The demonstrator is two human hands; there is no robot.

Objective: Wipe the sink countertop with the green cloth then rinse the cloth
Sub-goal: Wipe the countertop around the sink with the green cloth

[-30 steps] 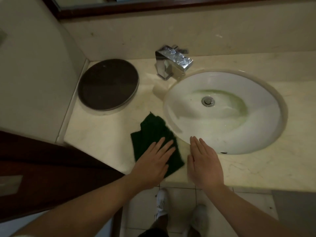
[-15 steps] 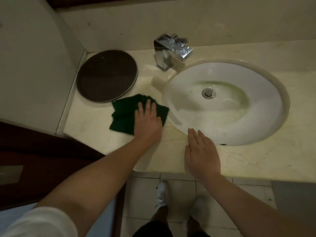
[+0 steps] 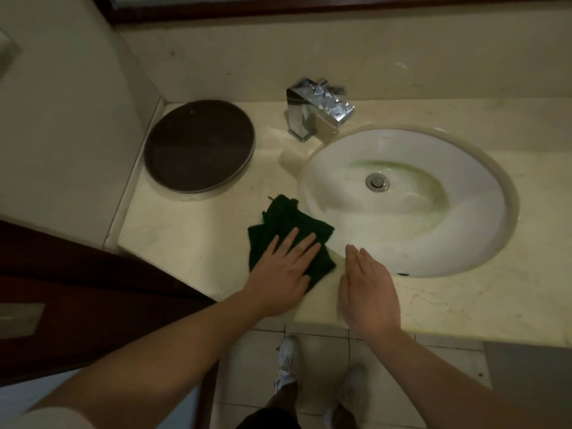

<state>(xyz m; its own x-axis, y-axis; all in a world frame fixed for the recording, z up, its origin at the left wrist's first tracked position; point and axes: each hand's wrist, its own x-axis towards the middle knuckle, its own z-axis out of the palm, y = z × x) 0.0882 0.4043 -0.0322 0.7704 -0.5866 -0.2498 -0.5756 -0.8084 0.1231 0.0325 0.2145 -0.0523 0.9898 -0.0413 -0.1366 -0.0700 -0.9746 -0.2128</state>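
Note:
The dark green cloth (image 3: 283,224) lies crumpled on the beige marble countertop (image 3: 192,230), just left of the oval white sink (image 3: 433,236). My left hand (image 3: 283,272) presses flat on the cloth's near half with fingers spread, covering part of it. My right hand (image 3: 368,289) rests flat on the counter's front edge beside the sink rim, fingers together, holding nothing. A square chrome faucet (image 3: 315,111) stands behind the sink's left side; no water runs from it. The basin shows a greenish stain around the drain (image 3: 377,182).
A round dark lid or tray (image 3: 198,145) sits in the back left corner against the wall. A dark wooden door or panel (image 3: 77,289) stands at the left below the counter. My white shoes (image 3: 288,363) are on the tiled floor.
My left hand slid the cloth back from near the round dark lid toward me and to the right, close to the sink's front left rim. My right hand stayed on the counter edge.

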